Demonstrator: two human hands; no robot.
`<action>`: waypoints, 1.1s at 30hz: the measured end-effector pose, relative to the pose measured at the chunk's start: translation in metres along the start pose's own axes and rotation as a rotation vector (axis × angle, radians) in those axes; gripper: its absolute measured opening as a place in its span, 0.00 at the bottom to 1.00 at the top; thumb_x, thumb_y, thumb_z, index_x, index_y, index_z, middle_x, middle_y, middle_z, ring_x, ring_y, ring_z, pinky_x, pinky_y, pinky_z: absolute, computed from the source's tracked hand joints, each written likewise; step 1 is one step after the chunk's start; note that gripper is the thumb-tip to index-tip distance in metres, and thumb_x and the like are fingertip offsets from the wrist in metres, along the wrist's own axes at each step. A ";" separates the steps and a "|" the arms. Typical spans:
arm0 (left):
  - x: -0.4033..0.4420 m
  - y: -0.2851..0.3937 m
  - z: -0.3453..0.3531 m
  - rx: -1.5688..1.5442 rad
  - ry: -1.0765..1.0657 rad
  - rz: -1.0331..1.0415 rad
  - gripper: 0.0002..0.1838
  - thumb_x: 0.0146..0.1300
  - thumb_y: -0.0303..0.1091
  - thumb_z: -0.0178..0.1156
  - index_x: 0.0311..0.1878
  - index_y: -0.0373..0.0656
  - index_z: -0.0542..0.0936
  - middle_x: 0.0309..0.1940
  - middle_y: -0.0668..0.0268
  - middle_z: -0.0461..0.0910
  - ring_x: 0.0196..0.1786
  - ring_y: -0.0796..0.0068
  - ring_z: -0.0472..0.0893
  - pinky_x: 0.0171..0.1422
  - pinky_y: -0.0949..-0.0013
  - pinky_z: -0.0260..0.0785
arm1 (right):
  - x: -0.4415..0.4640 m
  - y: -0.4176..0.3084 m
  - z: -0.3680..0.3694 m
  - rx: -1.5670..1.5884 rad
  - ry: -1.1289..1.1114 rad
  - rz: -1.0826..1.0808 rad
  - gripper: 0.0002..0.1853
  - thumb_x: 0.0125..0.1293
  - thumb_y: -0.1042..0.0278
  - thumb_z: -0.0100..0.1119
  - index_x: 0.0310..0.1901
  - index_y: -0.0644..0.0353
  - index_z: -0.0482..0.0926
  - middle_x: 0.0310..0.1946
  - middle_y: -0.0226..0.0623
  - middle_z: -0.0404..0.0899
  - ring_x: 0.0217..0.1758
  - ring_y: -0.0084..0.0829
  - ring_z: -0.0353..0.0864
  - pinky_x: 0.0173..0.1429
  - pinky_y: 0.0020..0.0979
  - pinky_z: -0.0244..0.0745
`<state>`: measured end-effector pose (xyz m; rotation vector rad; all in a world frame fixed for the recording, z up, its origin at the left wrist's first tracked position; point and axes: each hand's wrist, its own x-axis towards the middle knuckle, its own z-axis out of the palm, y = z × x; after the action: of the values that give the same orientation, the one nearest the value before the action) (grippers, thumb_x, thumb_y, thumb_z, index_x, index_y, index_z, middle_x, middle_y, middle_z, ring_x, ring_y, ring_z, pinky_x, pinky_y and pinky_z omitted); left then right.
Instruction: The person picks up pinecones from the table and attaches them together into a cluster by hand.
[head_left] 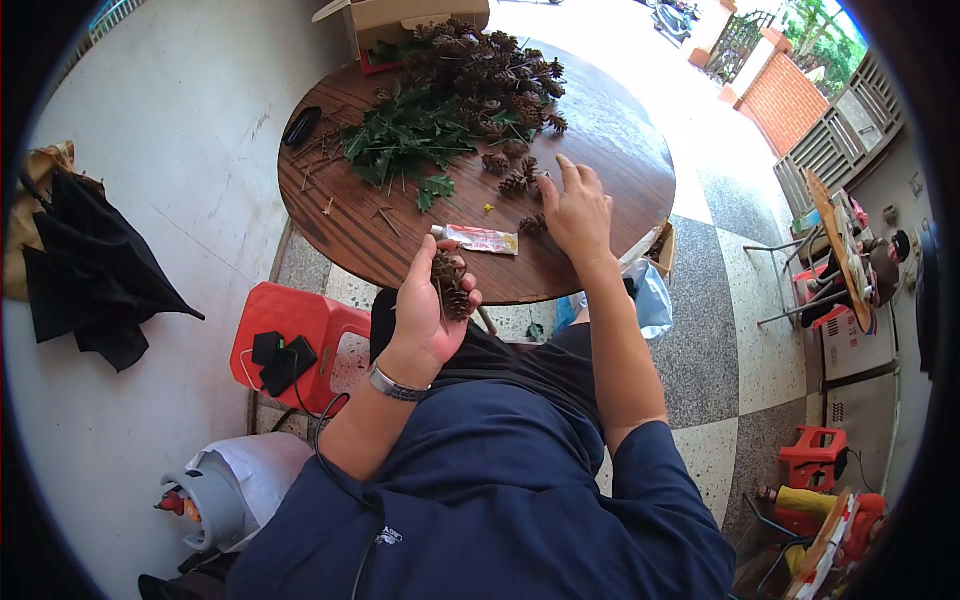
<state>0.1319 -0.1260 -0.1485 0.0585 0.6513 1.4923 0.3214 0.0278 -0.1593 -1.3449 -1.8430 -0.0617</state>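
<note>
Beside the tube (482, 240) on the bench (352, 236), sitter's side: left hand (432, 305) wrapped round a pine cone (452, 290) | right of the tube: right hand (580, 212), thumb and fingers apart, by loose cones (518, 178), contact I can't tell | beyond the tube: green leaves (400, 140), then a big heap of cones (480, 75).

On the table (350, 240) (front to back): tube (482, 240), leaves (410, 135), pinecone heap (480, 75).
</note>
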 end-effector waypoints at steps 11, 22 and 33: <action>-0.001 -0.019 0.001 0.011 0.019 0.062 0.11 0.78 0.44 0.54 0.52 0.48 0.76 0.36 0.69 0.77 0.38 0.74 0.80 0.44 0.67 0.77 | -0.112 -0.118 -0.064 0.428 -0.155 -0.064 0.19 0.54 0.64 0.76 0.46 0.64 0.83 0.42 0.42 0.79 0.40 0.43 0.82 0.42 0.39 0.78; -0.014 -0.033 0.006 0.184 -0.141 0.235 0.08 0.73 0.26 0.61 0.53 0.44 0.76 0.41 0.69 0.81 0.44 0.79 0.81 0.50 0.73 0.76 | -0.119 -0.107 -0.046 0.433 -0.016 -0.183 0.19 0.56 0.74 0.71 0.51 0.66 0.84 0.42 0.42 0.79 0.40 0.41 0.82 0.42 0.38 0.79; -0.005 -0.031 -0.002 0.510 -0.136 0.538 0.08 0.72 0.26 0.62 0.52 0.42 0.76 0.33 0.73 0.79 0.31 0.85 0.78 0.29 0.79 0.68 | -0.114 -0.104 -0.058 0.541 -0.172 -0.063 0.11 0.62 0.77 0.59 0.47 0.67 0.77 0.38 0.47 0.78 0.38 0.50 0.81 0.44 0.45 0.78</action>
<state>0.1589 -0.1348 -0.1617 0.7717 0.9382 1.7741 0.2803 -0.1317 -0.1509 -0.9325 -1.8623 0.4998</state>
